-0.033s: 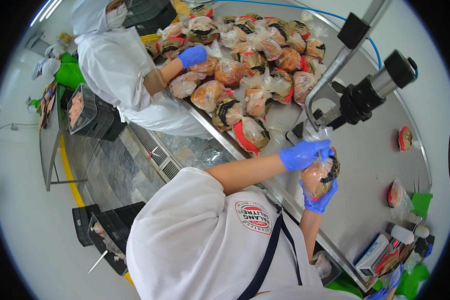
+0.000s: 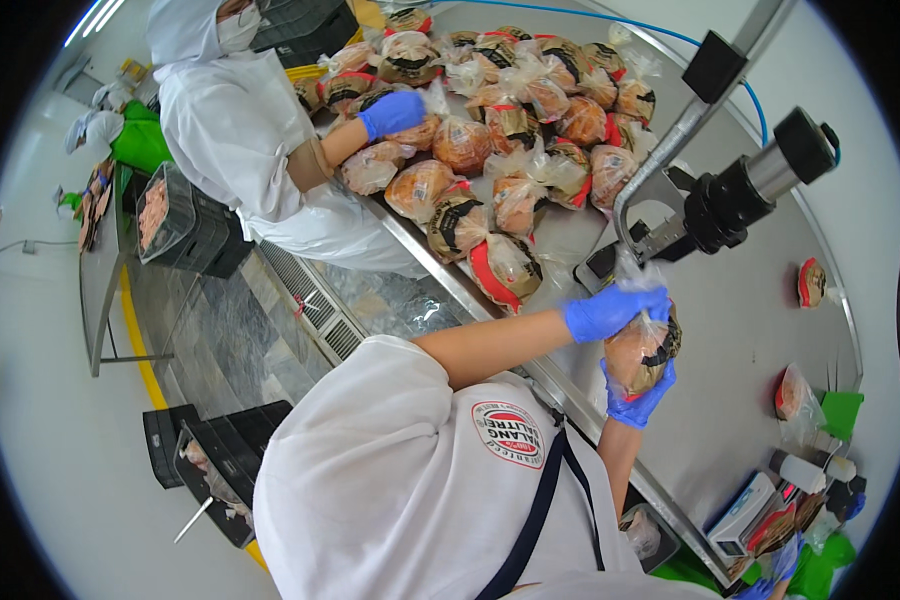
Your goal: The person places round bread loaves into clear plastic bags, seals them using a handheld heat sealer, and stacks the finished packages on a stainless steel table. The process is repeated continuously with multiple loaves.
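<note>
My left hand [image 2: 615, 313] is closed round the gathered neck of a clear plastic bag with gold, black and red print. Inside that bag is a bagged chicken [image 2: 637, 358], orange-pink in colour. From below, my right hand [image 2: 642, 393] cups the same bag, its fingers wrapped round the side. The loose top of the bag [image 2: 632, 272] sticks up beyond my left hand, close to the black and metal head of a bench-mounted bag-closing device [image 2: 660, 245]. Whether the bag top touches the device, I cannot tell.
Many bagged chickens [image 2: 515, 205] crowd the far left of the steel table [image 2: 730, 330]. A co-worker's gloved hand [image 2: 392, 115] rests among them. Another bagged chicken [image 2: 810, 283] lies far right. A scale [image 2: 748, 512] stands at the near right. Black crates [image 2: 205, 235] are on the left.
My left hand has shifted very slightly at the bag's neck, and its fingers look more closed round it. The right hand keeps its place under the bag.
</note>
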A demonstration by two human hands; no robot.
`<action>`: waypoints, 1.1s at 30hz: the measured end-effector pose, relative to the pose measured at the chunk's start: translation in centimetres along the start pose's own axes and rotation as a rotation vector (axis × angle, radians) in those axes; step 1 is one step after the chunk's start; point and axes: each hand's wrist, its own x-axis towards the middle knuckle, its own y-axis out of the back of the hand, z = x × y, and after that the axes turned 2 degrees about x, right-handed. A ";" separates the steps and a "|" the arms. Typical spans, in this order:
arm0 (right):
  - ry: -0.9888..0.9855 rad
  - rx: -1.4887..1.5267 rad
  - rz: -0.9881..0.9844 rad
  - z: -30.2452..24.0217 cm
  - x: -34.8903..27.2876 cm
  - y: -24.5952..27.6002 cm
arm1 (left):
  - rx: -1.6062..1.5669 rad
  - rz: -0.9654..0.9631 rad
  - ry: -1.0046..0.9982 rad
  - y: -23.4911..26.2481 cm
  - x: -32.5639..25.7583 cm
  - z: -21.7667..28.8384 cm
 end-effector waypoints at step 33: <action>0.201 -0.104 0.161 2.0 10.9 7.6 | 0.959 0.356 0.133 15.8 2.6 -6.9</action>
